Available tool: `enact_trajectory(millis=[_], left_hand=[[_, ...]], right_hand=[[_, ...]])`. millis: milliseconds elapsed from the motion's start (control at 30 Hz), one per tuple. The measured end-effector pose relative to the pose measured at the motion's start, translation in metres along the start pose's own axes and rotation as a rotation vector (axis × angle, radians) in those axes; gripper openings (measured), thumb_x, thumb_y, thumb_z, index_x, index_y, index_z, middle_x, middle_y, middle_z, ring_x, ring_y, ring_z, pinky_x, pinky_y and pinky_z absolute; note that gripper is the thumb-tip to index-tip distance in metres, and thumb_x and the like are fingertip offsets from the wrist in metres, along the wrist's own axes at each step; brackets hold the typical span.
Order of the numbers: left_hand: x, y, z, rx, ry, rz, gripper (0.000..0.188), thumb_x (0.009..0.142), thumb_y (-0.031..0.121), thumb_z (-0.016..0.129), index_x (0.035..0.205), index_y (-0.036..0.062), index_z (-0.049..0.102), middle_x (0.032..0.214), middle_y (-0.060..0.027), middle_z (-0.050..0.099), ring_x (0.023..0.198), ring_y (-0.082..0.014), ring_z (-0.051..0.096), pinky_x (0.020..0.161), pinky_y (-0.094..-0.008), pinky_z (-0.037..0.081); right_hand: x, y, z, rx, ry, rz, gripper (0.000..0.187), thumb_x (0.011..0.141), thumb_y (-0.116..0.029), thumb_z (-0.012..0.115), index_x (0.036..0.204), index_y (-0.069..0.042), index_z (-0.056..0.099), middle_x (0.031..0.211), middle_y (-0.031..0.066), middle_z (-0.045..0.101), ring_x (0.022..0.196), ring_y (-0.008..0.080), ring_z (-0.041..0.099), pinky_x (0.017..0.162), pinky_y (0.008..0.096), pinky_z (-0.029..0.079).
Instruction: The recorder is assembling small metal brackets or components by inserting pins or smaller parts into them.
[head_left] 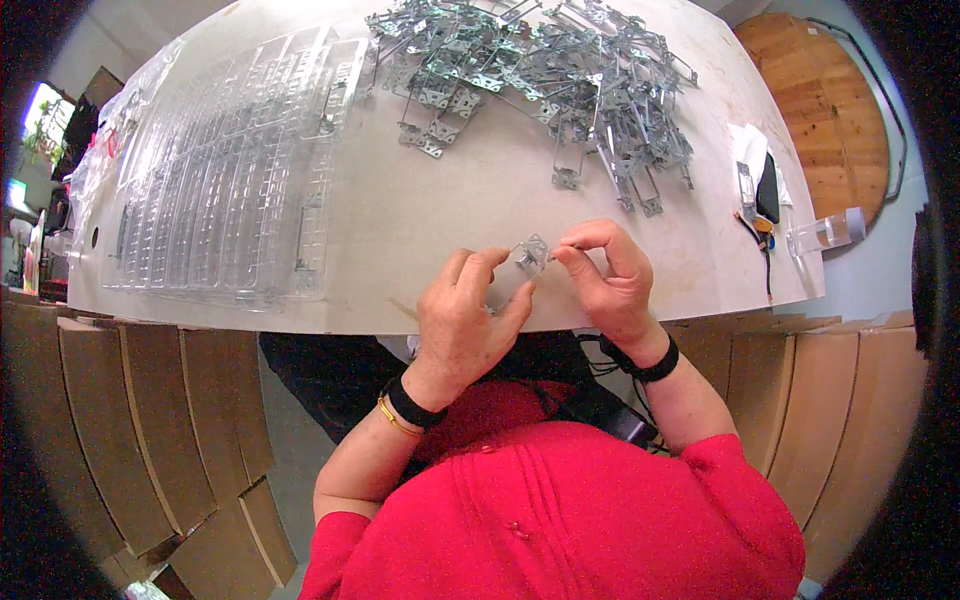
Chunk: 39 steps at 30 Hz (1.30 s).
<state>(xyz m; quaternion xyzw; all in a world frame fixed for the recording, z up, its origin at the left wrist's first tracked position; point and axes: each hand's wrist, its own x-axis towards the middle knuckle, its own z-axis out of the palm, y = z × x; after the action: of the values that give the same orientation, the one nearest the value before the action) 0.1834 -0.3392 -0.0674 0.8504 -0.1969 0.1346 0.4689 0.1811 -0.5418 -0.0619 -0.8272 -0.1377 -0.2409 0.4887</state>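
Near the front edge of the table, my left hand [465, 315] holds a small silvery metal bracket [531, 250] between thumb and fingers. The bracket is a stamped plate with holes, and part of it is hidden behind my fingers. Just to its right, my right hand [612, 280] pinches with thumb and forefinger at the bracket's right side. A thin dark bit shows at those fingertips, too small to name. Farther back lies a large tangled heap of similar metal brackets [545, 80] with wire-like rods.
Stacked clear plastic trays [225, 180] cover the table's left side. At the right edge lie a black pouch [767, 190], a tool with orange and black handles [763, 235] and a clear jar [825, 232] on its side. Cardboard boxes [150, 420] stand below on both sides.
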Motion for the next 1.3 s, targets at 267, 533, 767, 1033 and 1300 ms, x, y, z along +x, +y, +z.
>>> enact_trajectory(millis=[267, 533, 767, 1033, 1300], left_hand=[[0.003, -0.002, -0.005, 0.144, -0.019, 0.113, 0.043, 0.078, 0.017, 0.086, 0.116, 0.0051, 0.07, 0.099, -0.013, 0.071, 0.085, -0.0311, 0.066, 0.077, -0.0416, 0.055], [0.007, 0.012, -0.013, 0.318, -0.059, 0.151, 0.042, 0.081, 0.022, 0.083, 0.118, 0.0062, 0.069, 0.104, -0.0123, 0.071, 0.099, -0.0347, 0.063, 0.092, -0.0465, 0.048], [0.015, 0.019, -0.012, 0.36, -0.184, 0.175, 0.045, 0.082, 0.019, 0.081, 0.123, 0.006, 0.065, 0.108, -0.0136, 0.07, 0.101, -0.035, 0.062, 0.093, -0.0452, 0.047], [0.017, 0.021, -0.007, 0.041, -0.037, 0.1, 0.049, 0.08, 0.008, 0.083, 0.124, 0.003, 0.061, 0.112, -0.0155, 0.068, 0.104, -0.0335, 0.067, 0.093, -0.0429, 0.053], [0.009, 0.003, -0.005, -0.241, 0.028, -0.157, 0.048, 0.082, 0.008, 0.085, 0.121, 0.0011, 0.058, 0.118, -0.0138, 0.067, 0.109, -0.0235, 0.067, 0.094, -0.0374, 0.054]], right_hand=[[-0.003, 0.001, 0.007, 0.215, 0.036, 0.316, 0.012, 0.103, -0.015, 0.07, 0.104, -0.004, 0.067, 0.091, 0.004, 0.073, 0.083, 0.0107, 0.067, 0.074, 0.0282, 0.055], [-0.004, 0.004, 0.005, 0.272, -0.054, 0.344, 0.011, 0.103, -0.014, 0.07, 0.105, -0.004, 0.064, 0.088, 0.0023, 0.071, 0.08, 0.0084, 0.066, 0.072, 0.0258, 0.054], [-0.005, 0.003, 0.003, 0.35, -0.033, 0.341, 0.008, 0.103, -0.011, 0.069, 0.105, -0.005, 0.064, 0.089, 0.0018, 0.071, 0.082, 0.0081, 0.066, 0.074, 0.0251, 0.054], [-0.001, 0.001, 0.0, 0.449, 0.076, 0.373, 0.009, 0.106, -0.012, 0.065, 0.107, -0.005, 0.059, 0.097, 0.0078, 0.075, 0.082, 0.0104, 0.067, 0.077, 0.0262, 0.056], [-0.002, 0.001, 0.0, 0.438, 0.065, 0.373, 0.009, 0.106, -0.013, 0.065, 0.108, -0.006, 0.06, 0.095, 0.007, 0.075, 0.081, 0.0098, 0.066, 0.077, 0.0257, 0.055]])
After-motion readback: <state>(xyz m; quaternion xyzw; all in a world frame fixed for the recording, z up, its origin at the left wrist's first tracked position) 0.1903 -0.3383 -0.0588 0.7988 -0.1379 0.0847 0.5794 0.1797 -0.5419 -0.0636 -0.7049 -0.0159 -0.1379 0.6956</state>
